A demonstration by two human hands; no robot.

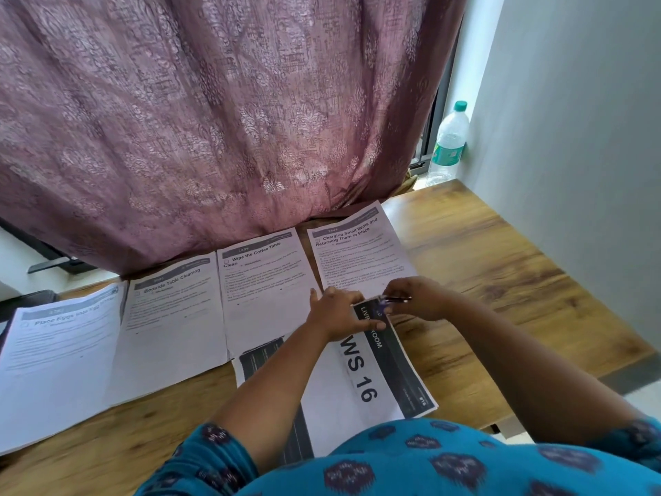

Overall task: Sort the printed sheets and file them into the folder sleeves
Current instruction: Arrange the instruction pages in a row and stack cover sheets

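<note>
Several printed sheets lie side by side on the wooden table (500, 266): "Place Eggs" (57, 356) at the left, "Bedside Table Cleaning" (168, 316), "Wipe the Coffee Table Clean" (264, 288) and "Charging Small Items" (357, 252) at the right. In front of them lies a large sheet marked "WS 16" (361, 384) with a dark band. My left hand (338, 313) holds its far edge, thumb on top. Just right of it, my right hand (422, 298) pinches a small dark pen-like thing (395, 300) at the sheet's top corner. No folder is visible.
A mauve patterned curtain (214, 119) hangs down to the table's far edge. A plastic water bottle (449, 145) stands on the sill at the back right beside a white wall (572, 137). A dark object (25, 304) sits at the far left.
</note>
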